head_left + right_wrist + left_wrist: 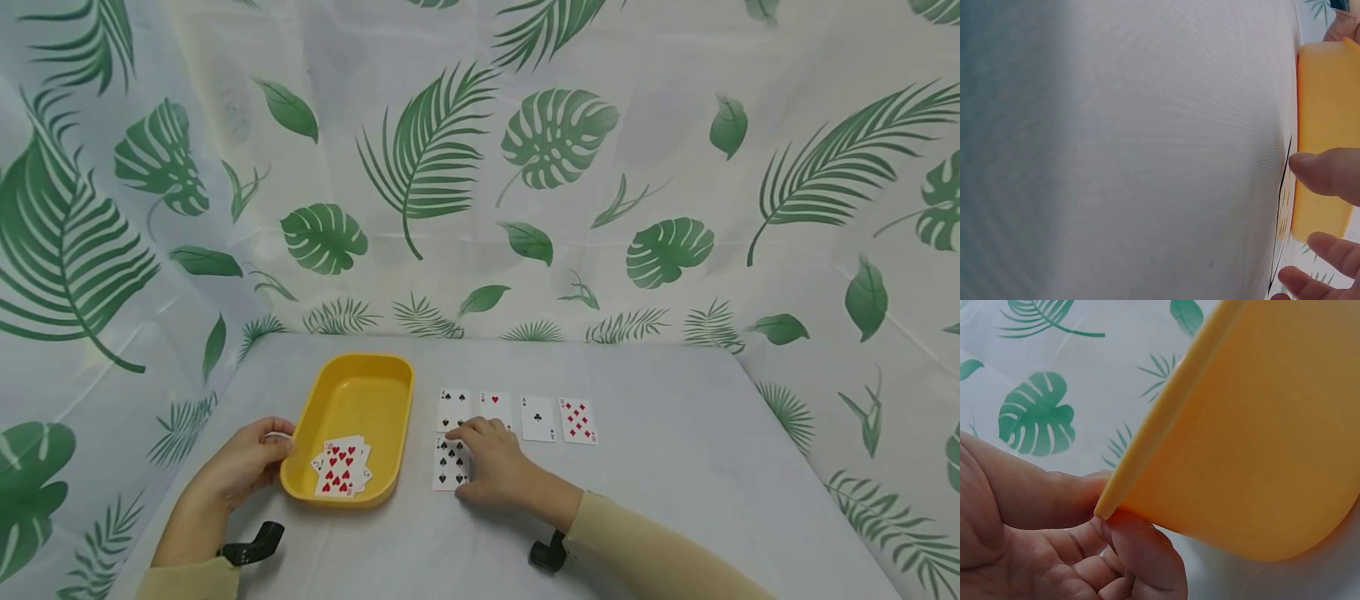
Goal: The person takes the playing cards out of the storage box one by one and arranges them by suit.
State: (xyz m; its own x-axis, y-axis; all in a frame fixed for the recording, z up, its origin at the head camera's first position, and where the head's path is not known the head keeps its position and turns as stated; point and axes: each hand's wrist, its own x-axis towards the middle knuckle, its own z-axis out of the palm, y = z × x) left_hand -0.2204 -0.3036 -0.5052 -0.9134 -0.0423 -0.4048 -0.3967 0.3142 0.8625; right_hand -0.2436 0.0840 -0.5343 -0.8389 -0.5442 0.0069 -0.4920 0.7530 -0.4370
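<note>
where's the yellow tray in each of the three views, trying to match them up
Head: the tray sits left of centre, in the lower half.
Left wrist: it fills much of the right half, cut off by the top and right edges.
Right wrist: it shows as a strip along the right edge, partly cut off.
Shared landmark: the left hand, at the tray's rim in head and left wrist, top right corner in right wrist.

Plain tan sleeves (660, 557); angled black cameras (257, 545) on wrists.
</note>
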